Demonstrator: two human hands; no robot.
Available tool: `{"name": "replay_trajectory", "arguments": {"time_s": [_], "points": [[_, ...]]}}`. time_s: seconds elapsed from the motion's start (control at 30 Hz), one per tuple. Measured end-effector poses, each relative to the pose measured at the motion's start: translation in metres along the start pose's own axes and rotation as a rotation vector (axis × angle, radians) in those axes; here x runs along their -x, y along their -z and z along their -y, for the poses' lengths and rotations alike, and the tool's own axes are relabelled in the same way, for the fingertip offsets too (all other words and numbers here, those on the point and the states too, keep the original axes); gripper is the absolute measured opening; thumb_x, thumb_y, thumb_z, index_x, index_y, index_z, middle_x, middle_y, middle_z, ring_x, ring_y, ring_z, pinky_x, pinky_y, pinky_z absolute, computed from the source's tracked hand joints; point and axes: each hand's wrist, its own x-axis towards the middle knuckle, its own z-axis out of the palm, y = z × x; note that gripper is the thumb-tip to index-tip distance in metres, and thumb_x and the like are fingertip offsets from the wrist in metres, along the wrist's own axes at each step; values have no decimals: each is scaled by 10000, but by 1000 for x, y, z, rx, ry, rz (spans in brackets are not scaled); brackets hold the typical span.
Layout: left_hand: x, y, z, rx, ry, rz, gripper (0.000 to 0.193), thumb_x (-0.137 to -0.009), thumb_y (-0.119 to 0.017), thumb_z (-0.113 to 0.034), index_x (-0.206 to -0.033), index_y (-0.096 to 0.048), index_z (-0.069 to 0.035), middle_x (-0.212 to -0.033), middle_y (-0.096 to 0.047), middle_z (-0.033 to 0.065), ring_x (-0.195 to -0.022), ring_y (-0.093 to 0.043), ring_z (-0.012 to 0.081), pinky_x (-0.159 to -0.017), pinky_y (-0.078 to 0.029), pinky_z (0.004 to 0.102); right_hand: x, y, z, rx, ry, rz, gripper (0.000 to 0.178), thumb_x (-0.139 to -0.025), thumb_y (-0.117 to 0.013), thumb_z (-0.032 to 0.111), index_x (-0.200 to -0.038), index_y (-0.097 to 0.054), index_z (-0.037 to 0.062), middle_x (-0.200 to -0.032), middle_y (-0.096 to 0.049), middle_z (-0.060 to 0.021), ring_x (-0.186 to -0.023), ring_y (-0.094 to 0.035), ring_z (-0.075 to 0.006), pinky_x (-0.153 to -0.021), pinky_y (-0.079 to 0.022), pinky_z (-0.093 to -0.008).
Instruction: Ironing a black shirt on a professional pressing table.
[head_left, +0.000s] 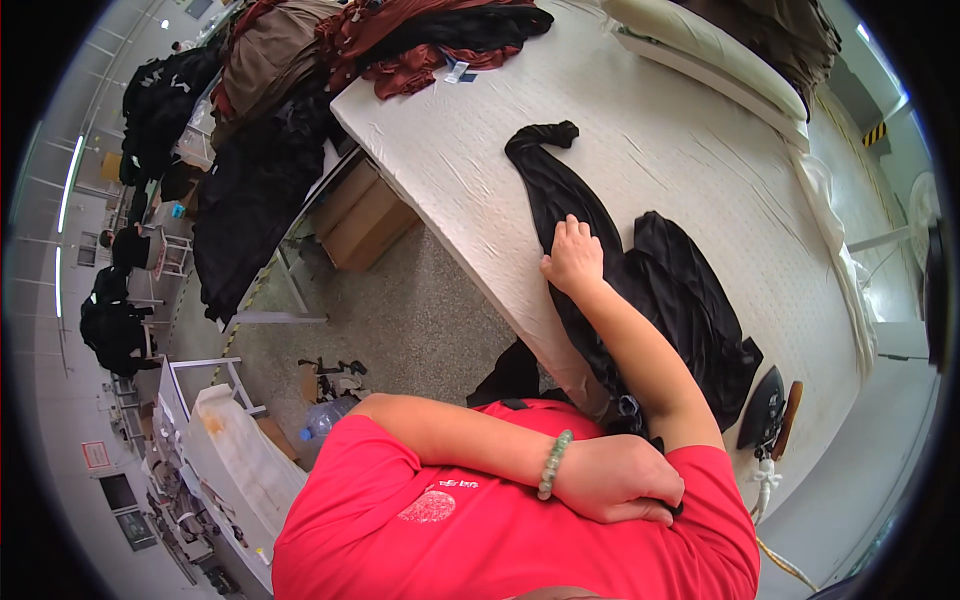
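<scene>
A black, silky garment lies loosely folded on the padded white table. One long, narrow part of it stretches toward the far side and ends in a curl. My right hand rests flat on this narrow part, fingers extended. Across my chest comes my left arm, with a green bead bracelet at the wrist. My left hand is closed near the table's front edge; a bit of dark fabric shows at its fingertips and more just above it. Most of what it grips is hidden.
An iron stands at the right beside a brown wooden piece, its cord running toward me. Dark red and black garments are heaped at the far left. Below the table are a cardboard box and a plastic bottle.
</scene>
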Motion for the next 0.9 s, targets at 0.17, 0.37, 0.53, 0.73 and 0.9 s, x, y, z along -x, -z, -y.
{"name": "replay_trajectory", "arguments": {"time_s": [0.17, 0.37, 0.53, 0.73, 0.9], "points": [[8, 58, 0, 65, 4, -1, 201, -947, -685, -201, -916, -605, -19, -830, -644, 147, -807, -639, 376, -689, -510, 447, -73, 12, -25, -373, -156, -127, 694, -839, -746, 302, -1425, -482, 41, -1370, -561, -198, -1232, -587, -369, -1010, -503, -443], [37, 158, 29, 205, 79, 48, 211, -950, -686, -211, -907, -609, -19, -843, -657, 162, -817, -647, 383, -687, -510, 442, -194, -2, -52, -411, -325, -287, 542, -855, -726, 271, -1328, -581, 48, -1330, -573, -198, -1194, -610, -336, -975, -518, -432], [17, 300, 88, -545, 349, 771, 105, -903, -651, -180, -927, -690, -86, -874, -712, 160, -852, -707, 343, -708, -557, 475, -238, 32, -128, -726, -400, -400, 204, -911, -617, 165, -996, -693, -4, -601, -606, -62, -543, -629, -187, -543, -528, -337], [-97, 604, 25, -2138, -88, 63, 107, -836, -608, -86, -739, -654, -87, -713, -688, 124, -664, -723, 284, -561, -586, 399, 67, 294, -360, -620, -737, -1718, 262, -992, -623, 264, -973, -679, 9, -835, -691, -88, -747, -656, -149, -674, -562, -269], [-84, 665, -41, -2481, 162, -182, 173, -929, -581, -169, -797, -667, -98, -737, -677, 134, -686, -703, 289, -575, -576, 417, 338, 285, -331, -603, -880, -1519, 223, -1010, -604, 234, -1057, -654, 22, -895, -691, -64, -754, -669, -142, -677, -561, -254]]}}
